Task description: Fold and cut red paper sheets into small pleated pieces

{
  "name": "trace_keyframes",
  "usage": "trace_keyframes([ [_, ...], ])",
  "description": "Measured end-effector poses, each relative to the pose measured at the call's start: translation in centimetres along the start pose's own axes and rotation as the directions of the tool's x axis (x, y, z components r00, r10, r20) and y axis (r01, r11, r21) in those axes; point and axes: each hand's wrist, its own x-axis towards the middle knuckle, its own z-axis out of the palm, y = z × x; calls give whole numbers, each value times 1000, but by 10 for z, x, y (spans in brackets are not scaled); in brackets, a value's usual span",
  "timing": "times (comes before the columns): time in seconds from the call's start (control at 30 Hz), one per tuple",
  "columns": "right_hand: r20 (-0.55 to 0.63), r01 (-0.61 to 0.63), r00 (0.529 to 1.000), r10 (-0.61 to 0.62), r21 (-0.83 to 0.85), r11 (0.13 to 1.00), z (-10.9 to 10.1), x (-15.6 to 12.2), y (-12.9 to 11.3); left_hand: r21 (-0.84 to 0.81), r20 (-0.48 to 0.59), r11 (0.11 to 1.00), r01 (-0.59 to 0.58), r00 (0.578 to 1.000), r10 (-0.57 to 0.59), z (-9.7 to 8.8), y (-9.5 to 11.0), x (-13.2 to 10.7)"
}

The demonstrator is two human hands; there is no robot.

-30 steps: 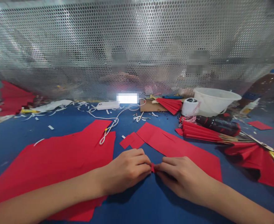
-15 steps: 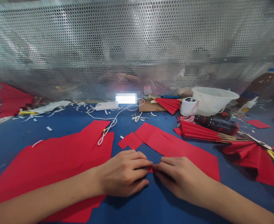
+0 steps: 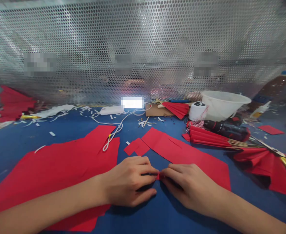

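A small piece of red paper (image 3: 157, 176) shows as a sliver between my fingertips, low over the blue table. My left hand (image 3: 131, 182) has its fingers bent onto the left side of this piece, thumb a little apart. From the other side my right hand (image 3: 190, 187) pinches its edge. Most of the piece is hidden under the fingers. Just beyond lie small red paper squares (image 3: 139, 146) and a larger red sheet (image 3: 181, 146). A wide stack of red paper (image 3: 67, 165) spreads beneath my left forearm.
At the back stand a white tub (image 3: 224, 105), a thread spool (image 3: 196, 111) and a brown bottle (image 3: 269, 89). Pleated red fans (image 3: 213, 136), a dark bottle (image 3: 228, 129) and scissors (image 3: 269, 148) lie right. A white corded device (image 3: 112, 110) rests before the perforated metal screen (image 3: 143, 48).
Both hands hold nearly the same place; the left fingers have shifted very slightly on the small red paper. The whole view has moved a touch.
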Motion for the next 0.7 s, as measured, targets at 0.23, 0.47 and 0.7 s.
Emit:
trace_keyframes([
  [0.23,15,-1,1000,2,-9,1000,1,1,-1,-66,34,994,90,996,-88,0,0,-3],
  [0.47,-10,-87,996,87,59,994,-1,3,-2,-100,74,969,227,973,-220,2,-2,0],
  [0.7,-62,-224,968,242,211,951,0,7,0,-183,75,933,309,951,-300,4,-6,4],
])
